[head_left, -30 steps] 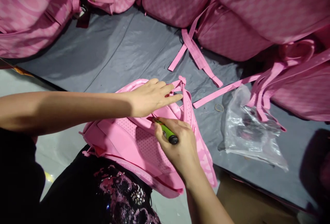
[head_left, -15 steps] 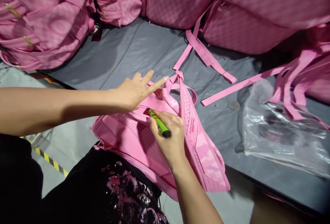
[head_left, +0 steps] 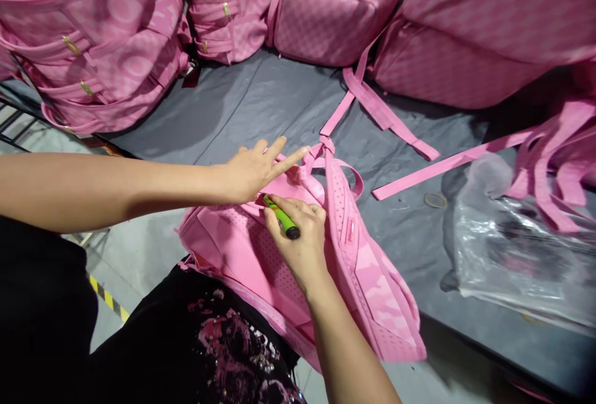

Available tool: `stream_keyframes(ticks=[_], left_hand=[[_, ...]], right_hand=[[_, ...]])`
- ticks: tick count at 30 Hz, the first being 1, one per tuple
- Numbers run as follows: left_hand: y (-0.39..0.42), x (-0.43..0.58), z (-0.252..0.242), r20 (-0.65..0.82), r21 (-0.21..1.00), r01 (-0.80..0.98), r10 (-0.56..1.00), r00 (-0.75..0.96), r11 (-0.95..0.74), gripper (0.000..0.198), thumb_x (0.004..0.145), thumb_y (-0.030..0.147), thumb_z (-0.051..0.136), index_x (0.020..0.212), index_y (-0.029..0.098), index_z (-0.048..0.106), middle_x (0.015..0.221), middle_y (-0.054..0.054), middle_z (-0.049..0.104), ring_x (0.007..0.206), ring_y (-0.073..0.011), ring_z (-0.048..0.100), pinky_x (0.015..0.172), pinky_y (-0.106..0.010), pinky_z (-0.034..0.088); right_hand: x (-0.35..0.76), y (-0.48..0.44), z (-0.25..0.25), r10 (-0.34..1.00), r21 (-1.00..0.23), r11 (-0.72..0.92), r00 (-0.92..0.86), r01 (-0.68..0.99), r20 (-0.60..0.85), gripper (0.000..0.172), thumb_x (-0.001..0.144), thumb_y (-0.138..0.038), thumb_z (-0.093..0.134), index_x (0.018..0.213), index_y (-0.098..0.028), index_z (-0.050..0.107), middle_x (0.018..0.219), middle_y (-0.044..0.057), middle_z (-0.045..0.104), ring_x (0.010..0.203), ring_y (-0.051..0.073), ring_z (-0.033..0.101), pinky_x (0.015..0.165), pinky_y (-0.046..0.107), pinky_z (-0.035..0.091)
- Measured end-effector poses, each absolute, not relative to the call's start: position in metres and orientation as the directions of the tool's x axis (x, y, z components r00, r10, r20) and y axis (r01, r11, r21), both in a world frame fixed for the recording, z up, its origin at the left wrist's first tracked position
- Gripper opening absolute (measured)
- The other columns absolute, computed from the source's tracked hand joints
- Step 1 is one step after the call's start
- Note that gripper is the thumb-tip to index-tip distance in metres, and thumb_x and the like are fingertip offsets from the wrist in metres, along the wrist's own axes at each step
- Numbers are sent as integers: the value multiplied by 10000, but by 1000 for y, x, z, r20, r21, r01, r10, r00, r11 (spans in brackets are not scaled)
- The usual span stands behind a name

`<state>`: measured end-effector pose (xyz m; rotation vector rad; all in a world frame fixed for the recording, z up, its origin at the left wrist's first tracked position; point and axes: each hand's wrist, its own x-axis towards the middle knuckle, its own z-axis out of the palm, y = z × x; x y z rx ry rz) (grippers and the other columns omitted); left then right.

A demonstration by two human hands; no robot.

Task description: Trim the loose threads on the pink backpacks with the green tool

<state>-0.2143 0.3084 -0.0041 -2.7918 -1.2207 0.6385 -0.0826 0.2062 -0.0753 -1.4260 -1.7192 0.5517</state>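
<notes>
A pink backpack (head_left: 233,252) lies with its strap side up, partly on my lap and partly on the table edge. My left hand (head_left: 258,170) rests on its upper part, fingers spread. In my right hand (head_left: 300,230) is a green lighter-like or marker-like tool with a black end, a green marker (head_left: 282,216), its tip pointing at the fabric beside my left hand. What the tip touches is hidden. A perforated shoulder strap (head_left: 342,218) with a camouflage-patterned panel runs down to the right of my right hand. The top loop is knotted.
Several pink checkered backpacks (head_left: 326,22) stand along the back of the grey-covered table (head_left: 228,106). Loose pink straps (head_left: 419,174) trail over the right side. A clear plastic bag (head_left: 521,261) and a rubber band (head_left: 435,200) lie there too. Yellow-black tape (head_left: 109,298) marks the floor.
The view has shifted slightly, so the scene sits a little lower and further right. The marker has moved slightly closer to my left hand. Both hands keep their poses.
</notes>
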Motion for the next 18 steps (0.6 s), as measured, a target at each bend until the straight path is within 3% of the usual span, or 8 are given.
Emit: stream_keyframes(ticks=[5,10,13,16,18], left_hand=[[314,-223,-2,-405,-130,660,647,646,-740,1180,789,204,678,1562,280,-210,1644,-215,107,1336,-387,383,895,-428,522],[321,-227,2,-436,-66,644,603,668,-762,1195,771,211,664,1548,303,-239,1662,-170,74,1391,-382,333,998,-439,465],[323,-228,4,-451,-22,652,589,670,-758,1171,776,205,655,1558,314,-210,1667,-166,55,1395,-385,334,1011,-459,455],[325,-229,5,-448,23,645,569,689,-764,1148,775,177,645,1569,331,-170,1675,-158,3,1409,-383,324,1028,-471,444],[325,-229,4,-439,43,647,568,697,-761,1142,766,166,643,1576,324,-146,1679,-146,-24,1428,-377,299,1057,-479,426]], right_hand=[[-77,202,-71,952,-783,270,-32,560,305,251,912,-332,621,1095,-202,733,1002,71,772,941,235,701,878,419,379],[-68,204,-61,937,-742,346,-179,574,299,185,888,-275,663,1024,-194,759,862,53,780,789,228,711,838,431,448],[-58,205,-58,891,-720,439,-161,537,424,239,912,-311,671,1120,-214,735,952,60,786,828,225,720,813,392,525],[-50,209,-58,830,-614,414,-1,673,558,408,948,-372,639,1334,-239,631,982,77,775,871,242,714,841,390,539],[-49,218,-60,818,-475,332,2,815,575,414,970,-358,597,1369,-253,606,1015,100,761,961,276,699,926,446,504]])
